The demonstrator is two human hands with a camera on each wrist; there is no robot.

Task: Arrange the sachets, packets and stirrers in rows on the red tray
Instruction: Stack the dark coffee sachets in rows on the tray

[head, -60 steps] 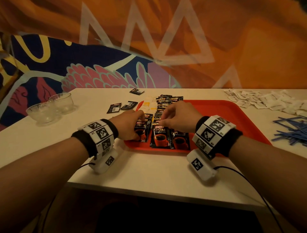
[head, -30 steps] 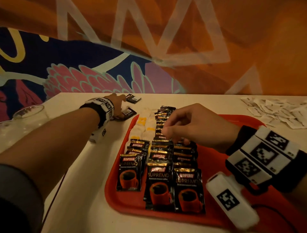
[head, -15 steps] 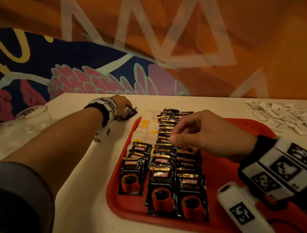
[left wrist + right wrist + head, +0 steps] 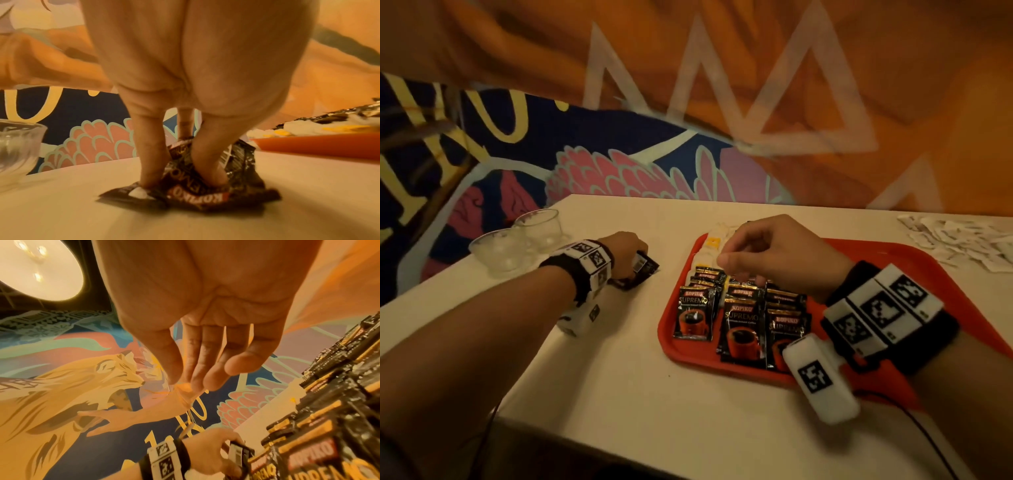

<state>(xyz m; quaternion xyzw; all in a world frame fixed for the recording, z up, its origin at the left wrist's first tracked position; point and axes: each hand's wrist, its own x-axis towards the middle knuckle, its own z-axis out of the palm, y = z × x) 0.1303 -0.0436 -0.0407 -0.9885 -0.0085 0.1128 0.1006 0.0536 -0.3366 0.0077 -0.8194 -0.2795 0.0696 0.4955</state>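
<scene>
Left grip [image 4: 624, 254] now pinches gathered Kopiko packets [image 4: 639, 270] at 9 o'clock of red tray [image 4: 945, 274]; right grip [image 4: 774, 253] hovers, loosely curled, empty.

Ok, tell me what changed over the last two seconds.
The left hand left the red tray, reached out to the loose coffee packets on the table and now has them gathered in its grip. The right hand lifted slightly and hovers over the rows, holding nothing. The rows of packets stayed as they were.
</scene>
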